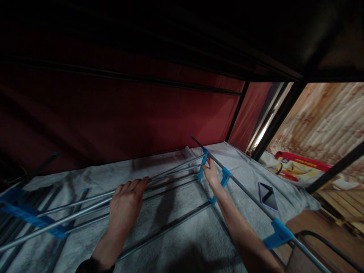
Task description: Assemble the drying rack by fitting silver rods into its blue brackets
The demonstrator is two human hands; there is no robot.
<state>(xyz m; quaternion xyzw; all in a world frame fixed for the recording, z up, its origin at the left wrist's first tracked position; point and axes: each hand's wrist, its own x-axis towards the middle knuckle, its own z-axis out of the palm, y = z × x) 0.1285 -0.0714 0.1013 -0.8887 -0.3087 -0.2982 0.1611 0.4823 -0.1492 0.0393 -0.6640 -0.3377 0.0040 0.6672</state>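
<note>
Head-camera view beneath a dark bunk frame [284, 110]: a person's two bare hands work a folded metal drying rack [159, 185] lying on a grey blanket [176, 242] spread over the lower bed; the left hand [126, 203] lies flat and open across the rack's thin grey rods near the middle, fingers stretched toward the far side and not closed on anything; the right hand [211, 172] reaches further in, its fingers pinched on a blue plastic clip [202, 165] where the rods meet a long side bar running from the far centre to the near right; more blue connectors sit along that bar, one [278, 233] near the right forearm; a dark phone [268, 196] rests face up on the blanket just right of the bar; a red curtain [142, 113] hangs behind the bed; a red-rimmed box [298, 167] lies on the floor at far right.
</note>
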